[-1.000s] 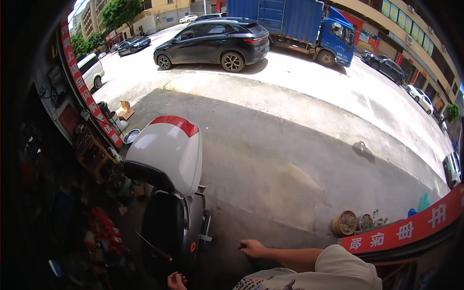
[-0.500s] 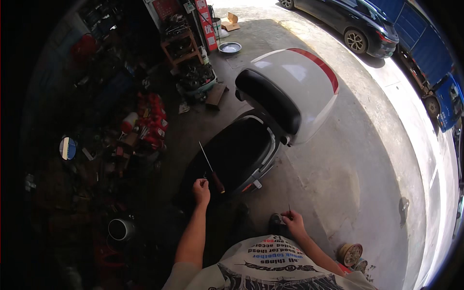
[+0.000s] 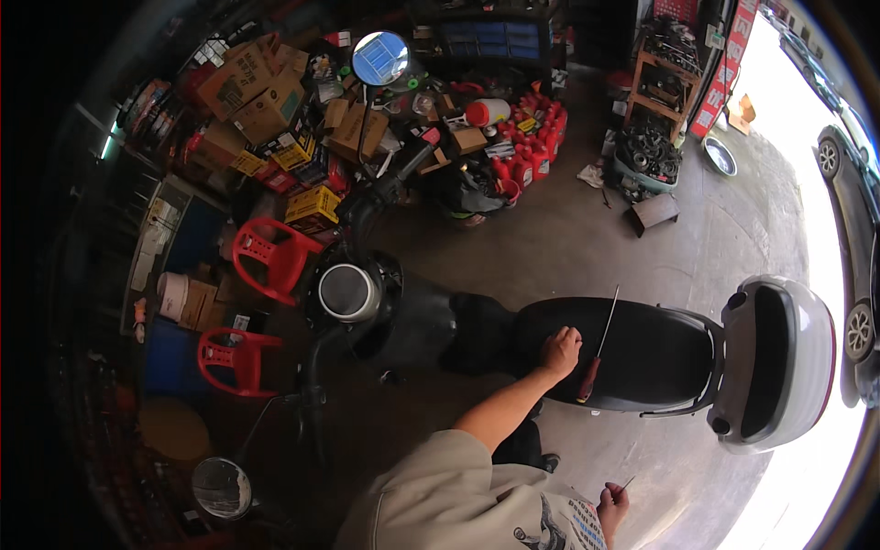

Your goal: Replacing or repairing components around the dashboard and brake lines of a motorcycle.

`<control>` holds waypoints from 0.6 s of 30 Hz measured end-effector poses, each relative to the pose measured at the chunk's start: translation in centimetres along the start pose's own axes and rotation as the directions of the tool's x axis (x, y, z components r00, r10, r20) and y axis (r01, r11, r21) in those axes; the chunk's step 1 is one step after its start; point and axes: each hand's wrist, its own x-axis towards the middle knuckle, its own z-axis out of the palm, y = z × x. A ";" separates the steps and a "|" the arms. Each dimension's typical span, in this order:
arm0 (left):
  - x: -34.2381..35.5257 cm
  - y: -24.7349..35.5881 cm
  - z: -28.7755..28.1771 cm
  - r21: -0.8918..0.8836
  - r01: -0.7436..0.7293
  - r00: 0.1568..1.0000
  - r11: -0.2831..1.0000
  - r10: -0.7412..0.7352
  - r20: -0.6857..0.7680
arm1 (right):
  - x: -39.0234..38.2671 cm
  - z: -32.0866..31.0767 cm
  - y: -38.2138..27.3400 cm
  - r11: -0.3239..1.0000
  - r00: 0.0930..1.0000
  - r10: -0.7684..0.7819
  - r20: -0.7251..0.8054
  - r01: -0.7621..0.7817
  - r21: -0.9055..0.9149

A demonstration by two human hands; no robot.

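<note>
A black scooter seat (image 3: 660, 357) stretches across the view in front of me. On it lies a screwdriver (image 3: 588, 379) with a long thin shaft and a dark reddish handle. My left hand (image 3: 562, 352) is over the seat, just left of the screwdriver and apart from it. Its fingers are pinched together, and whatever they may hold is too small to make out. Low beside my shirt, my right hand (image 3: 612, 509) is closed on a thin, dark, pin-like piece (image 3: 629, 482) that sticks out past the fingertips.
The scooter carries a grey rear top box (image 3: 802, 357) and round mirrors (image 3: 380, 59). Red plastic chairs (image 3: 275, 259) stand left of it. Cardboard boxes (image 3: 266, 105) and red bottles (image 3: 541, 137) crowd the far side. A metal basin (image 3: 720, 157) sits on the floor near a parts shelf (image 3: 655, 96).
My view has swung left, bringing the scooter's front, the chairs and boxes into sight. Both hands stay closed, the left still over the seat beside the screwdriver.
</note>
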 end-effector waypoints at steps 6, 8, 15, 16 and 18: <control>0.3 0.3 -0.8 -0.035 0.052 0.998 0.998 -0.054 -0.037 | 3.8 -0.5 0.9 1.000 0.985 0.016 0.172 -0.018 0.009; 0.6 0.8 -1.2 -0.067 0.108 0.994 0.992 -0.108 -0.006 | 4.3 -0.2 -0.3 1.000 0.985 -0.003 0.172 0.004 -0.005; 0.6 -1.5 -0.4 0.013 0.013 0.999 1.000 -0.013 -0.034 | 5.3 0.6 -2.3 0.999 0.980 -0.049 0.192 0.050 0.001; 0.6 -1.5 -0.4 0.032 0.011 0.999 0.999 -0.009 -0.043 | 5.4 0.5 -2.1 0.997 0.978 -0.073 0.196 0.072 0.012; 0.5 -1.5 -0.6 0.051 0.011 0.999 0.999 -0.008 -0.050 | 5.2 0.8 -2.8 0.998 0.978 -0.056 0.200 0.061 -0.020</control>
